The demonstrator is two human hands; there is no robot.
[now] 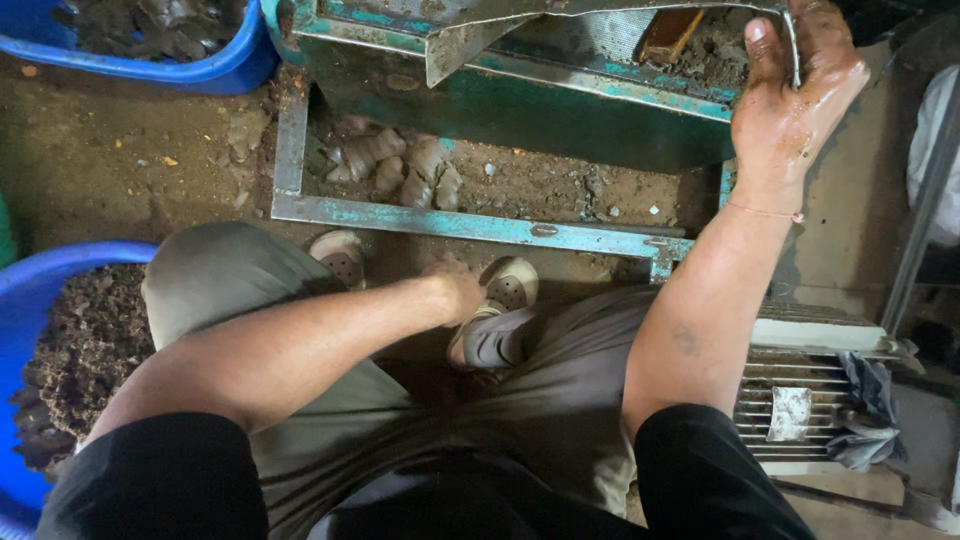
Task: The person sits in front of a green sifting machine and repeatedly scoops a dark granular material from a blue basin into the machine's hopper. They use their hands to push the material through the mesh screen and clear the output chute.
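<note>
My right hand (pixel 790 100), wet and dirty, grips the metal rim of a teal machine's tray (pixel 620 85) at the top right; its fingers curl over the edge. My left hand (pixel 455 285) reaches down between my knees toward the floor beside my light shoe (pixel 505 285). Its fingers are bent and hidden from view, so what it holds cannot be made out. I squat in grey trousers in front of the machine's teal metal frame (pixel 470 225).
A blue tub (pixel 30 300) of brown crumbly material stands at left; another blue tub (pixel 200 60) sits top left. Grey lumps (pixel 400 165) lie on the dirt inside the frame. A ribbed electric motor (pixel 800 400) with a rag (pixel 865 415) is at right.
</note>
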